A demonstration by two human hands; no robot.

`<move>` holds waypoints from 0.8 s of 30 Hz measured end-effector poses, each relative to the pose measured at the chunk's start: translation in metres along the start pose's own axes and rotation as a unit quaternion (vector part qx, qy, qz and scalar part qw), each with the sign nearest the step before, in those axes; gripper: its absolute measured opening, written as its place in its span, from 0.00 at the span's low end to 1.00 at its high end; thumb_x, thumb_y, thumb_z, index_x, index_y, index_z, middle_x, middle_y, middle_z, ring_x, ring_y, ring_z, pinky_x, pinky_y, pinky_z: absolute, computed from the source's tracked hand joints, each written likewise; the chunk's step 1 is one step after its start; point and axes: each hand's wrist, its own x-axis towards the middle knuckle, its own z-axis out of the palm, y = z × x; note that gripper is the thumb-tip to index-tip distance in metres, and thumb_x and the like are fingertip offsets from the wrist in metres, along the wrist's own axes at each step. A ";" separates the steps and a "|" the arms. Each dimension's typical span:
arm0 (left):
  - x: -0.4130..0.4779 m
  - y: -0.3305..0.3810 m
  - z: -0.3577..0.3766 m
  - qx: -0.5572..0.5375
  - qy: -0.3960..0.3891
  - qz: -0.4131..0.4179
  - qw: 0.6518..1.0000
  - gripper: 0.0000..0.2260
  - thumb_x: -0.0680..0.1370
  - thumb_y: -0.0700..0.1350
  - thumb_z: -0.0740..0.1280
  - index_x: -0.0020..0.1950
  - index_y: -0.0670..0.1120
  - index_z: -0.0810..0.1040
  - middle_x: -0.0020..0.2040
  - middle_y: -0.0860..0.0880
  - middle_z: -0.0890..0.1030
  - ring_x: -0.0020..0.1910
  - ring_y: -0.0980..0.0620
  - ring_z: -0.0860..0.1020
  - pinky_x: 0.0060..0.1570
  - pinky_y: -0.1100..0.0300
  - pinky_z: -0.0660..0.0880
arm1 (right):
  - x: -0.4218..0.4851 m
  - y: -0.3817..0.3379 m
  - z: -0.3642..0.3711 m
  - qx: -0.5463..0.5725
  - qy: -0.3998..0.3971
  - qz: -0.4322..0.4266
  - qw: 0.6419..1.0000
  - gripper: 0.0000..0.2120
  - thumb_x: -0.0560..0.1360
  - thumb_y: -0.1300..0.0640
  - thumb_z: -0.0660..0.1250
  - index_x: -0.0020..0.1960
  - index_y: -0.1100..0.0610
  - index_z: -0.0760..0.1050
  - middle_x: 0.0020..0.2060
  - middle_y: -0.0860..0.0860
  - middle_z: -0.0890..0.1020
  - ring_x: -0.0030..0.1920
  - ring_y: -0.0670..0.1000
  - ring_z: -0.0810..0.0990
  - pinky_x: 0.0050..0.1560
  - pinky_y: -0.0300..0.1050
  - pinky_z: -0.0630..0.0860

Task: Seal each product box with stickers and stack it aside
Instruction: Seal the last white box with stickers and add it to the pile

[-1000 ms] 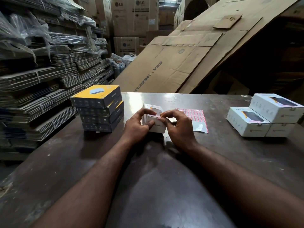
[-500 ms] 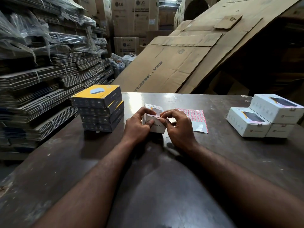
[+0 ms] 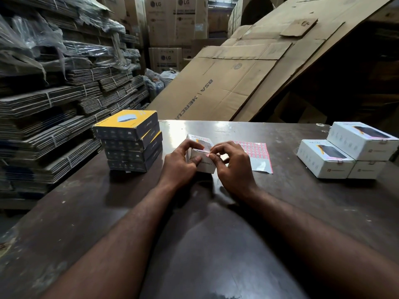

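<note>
I see both my forearms reach forward, angled inward. My left hand (image 3: pixel 180 167) curls shut, thumb tucked low, fingers arched on top. My right hand (image 3: pixel 234 167) sits just beside it, thumb and forefinger pinched together at the tips.

Dim warehouse scene, light coming in from the far back

Daylight is glaring off the far edge of the dark table (image 3: pixel 237 130) and fading toward the camera, where a softer sheen is showing on the near surface. Shadows are pooling under the leaning cardboard sheets (image 3: pixel 248 67) at right. The wide lens is bending the bundled cardboard stacks (image 3: pixel 54 108) at left, and the frame corners are darkening and softening.
</note>
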 end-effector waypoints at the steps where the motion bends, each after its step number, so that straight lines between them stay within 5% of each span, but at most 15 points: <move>1: 0.000 0.000 0.000 -0.001 0.001 0.003 1.000 0.12 0.77 0.41 0.71 0.50 0.59 0.79 0.50 0.49 0.85 0.50 0.55 0.79 0.41 0.71 0.70 | 0.000 0.000 0.000 -0.001 0.002 0.000 1.000 0.03 0.74 0.60 0.73 0.45 0.53 0.81 0.45 0.46 0.80 0.49 0.50 0.79 0.45 0.57 0.80; 4: -0.001 0.001 0.001 0.005 0.001 0.012 1.000 0.13 0.77 0.41 0.71 0.48 0.61 0.78 0.49 0.49 0.85 0.49 0.55 0.79 0.39 0.78 0.68 | 0.001 0.000 0.001 -0.003 0.007 0.002 1.000 0.04 0.74 0.60 0.73 0.45 0.52 0.81 0.44 0.44 0.80 0.49 0.49 0.78 0.45 0.57 0.80; 8: 0.000 0.000 0.002 0.004 0.000 0.013 1.000 0.12 0.77 0.41 0.71 0.48 0.61 0.79 0.49 0.49 0.85 0.49 0.53 0.80 0.42 0.71 0.72 | 0.001 0.000 0.001 -0.004 0.007 0.003 1.000 0.04 0.74 0.60 0.73 0.45 0.52 0.81 0.44 0.43 0.80 0.48 0.49 0.78 0.45 0.57 0.80; 12: 0.000 0.000 0.002 0.004 -0.001 0.016 1.000 0.11 0.77 0.42 0.71 0.49 0.60 0.79 0.49 0.50 0.85 0.48 0.57 0.78 0.40 0.77 0.69 | 0.001 0.000 0.001 -0.009 0.008 0.006 1.000 0.02 0.73 0.59 0.73 0.45 0.53 0.81 0.44 0.44 0.80 0.48 0.49 0.78 0.45 0.57 0.80; 17: 0.000 -0.001 0.003 0.003 -0.002 0.017 1.000 0.11 0.77 0.42 0.71 0.49 0.60 0.79 0.49 0.48 0.85 0.47 0.57 0.76 0.44 0.66 0.72 | 0.001 -0.001 0.001 -0.013 0.008 0.008 1.000 0.02 0.73 0.59 0.73 0.44 0.53 0.82 0.43 0.44 0.80 0.47 0.49 0.77 0.45 0.57 0.79; 24: 0.001 -0.003 0.003 0.001 0.001 0.015 1.000 0.10 0.76 0.41 0.72 0.51 0.57 0.80 0.49 0.51 0.85 0.49 0.58 0.77 0.41 0.79 0.68 | 0.002 -0.001 0.001 -0.016 0.008 0.002 1.000 0.02 0.73 0.59 0.73 0.44 0.54 0.82 0.42 0.43 0.79 0.46 0.50 0.77 0.43 0.57 0.80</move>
